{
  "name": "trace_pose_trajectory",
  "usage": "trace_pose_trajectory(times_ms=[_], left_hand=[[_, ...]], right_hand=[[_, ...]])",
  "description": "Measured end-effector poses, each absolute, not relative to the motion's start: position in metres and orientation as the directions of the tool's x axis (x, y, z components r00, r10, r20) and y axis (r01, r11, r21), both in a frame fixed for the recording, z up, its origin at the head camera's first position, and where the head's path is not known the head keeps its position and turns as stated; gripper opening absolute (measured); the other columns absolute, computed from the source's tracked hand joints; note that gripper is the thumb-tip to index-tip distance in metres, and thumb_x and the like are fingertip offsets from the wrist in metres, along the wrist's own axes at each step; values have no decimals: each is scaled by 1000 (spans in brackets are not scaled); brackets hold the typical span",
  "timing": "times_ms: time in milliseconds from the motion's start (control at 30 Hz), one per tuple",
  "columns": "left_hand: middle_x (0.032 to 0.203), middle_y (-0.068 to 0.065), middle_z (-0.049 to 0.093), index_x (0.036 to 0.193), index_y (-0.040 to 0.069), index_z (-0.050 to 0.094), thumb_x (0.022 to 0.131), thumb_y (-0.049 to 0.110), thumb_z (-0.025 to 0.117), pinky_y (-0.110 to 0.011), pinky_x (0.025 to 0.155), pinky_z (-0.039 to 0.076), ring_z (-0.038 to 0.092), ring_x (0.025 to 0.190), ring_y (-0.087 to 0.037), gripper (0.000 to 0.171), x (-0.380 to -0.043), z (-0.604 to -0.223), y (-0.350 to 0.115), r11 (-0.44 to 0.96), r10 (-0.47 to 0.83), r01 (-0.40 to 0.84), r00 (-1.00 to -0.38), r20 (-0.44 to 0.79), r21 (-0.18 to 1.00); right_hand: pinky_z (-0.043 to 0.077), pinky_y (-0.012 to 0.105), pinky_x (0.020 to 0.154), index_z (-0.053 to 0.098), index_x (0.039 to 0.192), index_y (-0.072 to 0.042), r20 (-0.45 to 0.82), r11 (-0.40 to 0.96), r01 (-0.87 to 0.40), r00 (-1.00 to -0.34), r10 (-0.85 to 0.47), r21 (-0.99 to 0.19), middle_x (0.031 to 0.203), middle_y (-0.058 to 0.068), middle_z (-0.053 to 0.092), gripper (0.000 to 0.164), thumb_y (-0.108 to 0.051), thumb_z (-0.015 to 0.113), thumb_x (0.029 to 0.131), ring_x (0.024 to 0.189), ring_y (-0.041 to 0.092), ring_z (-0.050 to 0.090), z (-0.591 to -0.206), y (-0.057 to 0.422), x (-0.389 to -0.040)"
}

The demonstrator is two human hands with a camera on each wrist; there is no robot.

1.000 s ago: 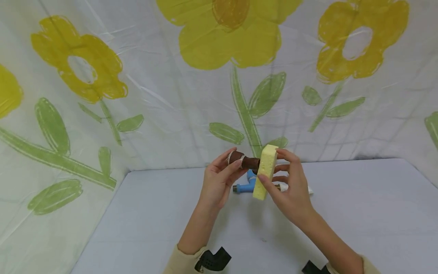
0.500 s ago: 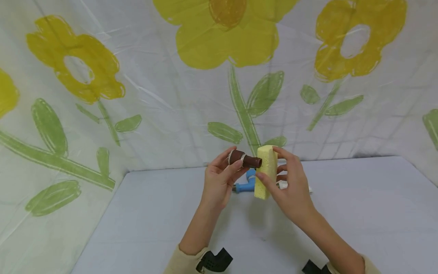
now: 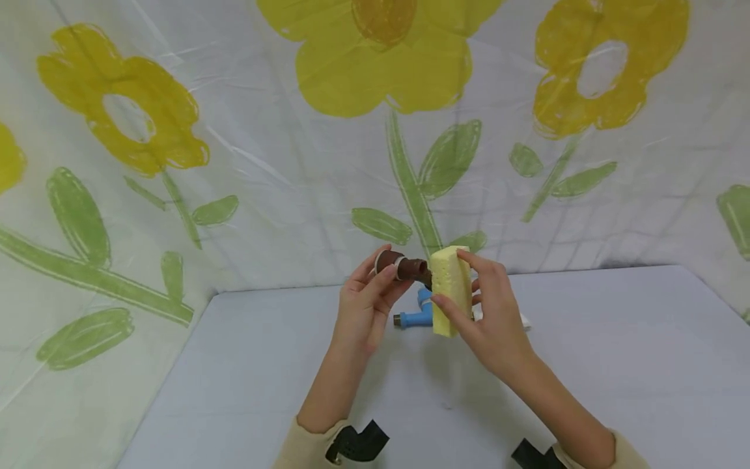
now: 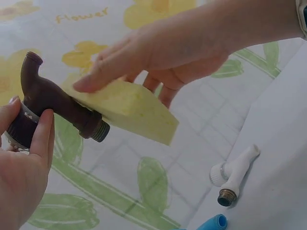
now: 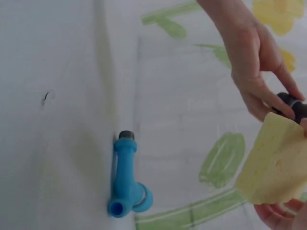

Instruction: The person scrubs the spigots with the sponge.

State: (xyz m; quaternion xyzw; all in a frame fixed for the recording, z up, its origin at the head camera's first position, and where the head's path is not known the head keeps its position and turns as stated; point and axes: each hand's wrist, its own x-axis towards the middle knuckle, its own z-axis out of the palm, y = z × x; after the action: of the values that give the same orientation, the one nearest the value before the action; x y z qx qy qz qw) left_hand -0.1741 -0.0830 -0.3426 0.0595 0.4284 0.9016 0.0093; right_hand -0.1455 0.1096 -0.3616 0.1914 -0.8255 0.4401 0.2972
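Note:
My left hand pinches a dark brown tap by its round knob, between thumb and fingers. Its threaded end and curved spout stick out from the fingers in the left wrist view. A pale yellow sponge is gripped by my right hand, thumb on the near side and fingers on the far side. The sponge lies against or very close to the tap's body; contact is hard to tell. Both things are held up above the table. In the right wrist view the tap is mostly cut off by the frame edge.
On the white table, behind the hands, lies a blue tap. Next to it is a white tap with a brass threaded end. A flower-printed curtain hangs behind the table.
The brown tap has turned in my left hand, so its open end points differently beside the sponge. The sponge has tilted and shifted slightly. Both hands appear a little further left.

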Motion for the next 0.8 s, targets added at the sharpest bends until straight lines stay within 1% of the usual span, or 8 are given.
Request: trace_pose_trajectory(times_ms=[67, 167, 233, 333, 433, 533, 700, 800], left_hand=[[114, -9, 70, 145, -4, 58, 104, -4, 61, -31, 90, 63, 78, 93, -16, 41, -175, -342, -86, -667, 51, 50, -992, 112, 743], [111, -8, 72, 133, 0, 68, 99, 2, 73, -31, 90, 63, 77, 94, -17, 35, -176, -343, -90, -715, 40, 65, -990, 134, 696], [110, -6, 73, 124, 4, 73, 97, 6, 77, -31, 90, 63, 78, 95, -18, 28, -177, -343, -90, -735, 44, 65, -989, 144, 675], [108, -6, 74, 117, 7, 75, 99, 8, 76, -30, 91, 63, 78, 95, -18, 19, -178, -344, -90, -745, 55, 59, -987, 149, 664], [107, -6, 75, 115, 7, 76, 101, 9, 73, -29, 91, 62, 78, 95, -17, 15, -178, -343, -90, -750, 59, 56, -987, 150, 659], [107, -6, 75, 116, 8, 75, 98, 10, 77, -29, 91, 63, 78, 94, -17, 19, -177, -341, -90, -756, 68, 48, -986, 151, 653], [106, -4, 73, 129, 5, 70, 91, 15, 85, -27, 90, 63, 77, 92, -15, 42, -175, -339, -94, -754, 96, 23, -985, 144, 657], [104, -2, 74, 135, 6, 66, 95, 17, 82, -26, 88, 63, 75, 90, -13, 44, -175, -339, -96, -746, 118, 2, -984, 134, 665]], right_hand=[[59, 31, 71, 47, 152, -4, 642, 559, -559, -764, -59, -613, 133, 23, 55, 74, -10, 85, 89, 89, 17, 52, -363, 110, -148], [59, 30, 71, 45, 152, -3, 610, 564, -529, -791, -55, -635, 133, 23, 54, 74, -11, 84, 90, 87, 19, 53, -364, 110, -149], [59, 28, 71, 44, 153, -2, 587, 552, -510, -809, -45, -660, 134, 22, 53, 74, -11, 83, 91, 88, 21, 55, -364, 109, -148], [59, 24, 71, 43, 154, -3, 569, 516, -499, -822, -29, -696, 135, 22, 51, 73, -11, 82, 92, 92, 22, 56, -363, 108, -147], [58, 20, 70, 44, 153, -4, 582, 480, -517, -813, -18, -708, 136, 21, 50, 72, -8, 81, 92, 95, 22, 55, -363, 107, -145], [57, 18, 70, 45, 152, -3, 617, 470, -549, -787, -13, -691, 136, 22, 51, 72, -3, 81, 90, 95, 22, 55, -364, 107, -145], [55, 15, 74, 46, 151, -2, 634, 489, -560, -773, -19, -668, 135, 22, 52, 73, -2, 82, 89, 94, 20, 55, -366, 108, -149], [56, 19, 74, 48, 150, -2, 643, 502, -573, -764, -42, -648, 134, 21, 54, 72, -5, 83, 88, 95, 19, 53, -367, 108, -150]])
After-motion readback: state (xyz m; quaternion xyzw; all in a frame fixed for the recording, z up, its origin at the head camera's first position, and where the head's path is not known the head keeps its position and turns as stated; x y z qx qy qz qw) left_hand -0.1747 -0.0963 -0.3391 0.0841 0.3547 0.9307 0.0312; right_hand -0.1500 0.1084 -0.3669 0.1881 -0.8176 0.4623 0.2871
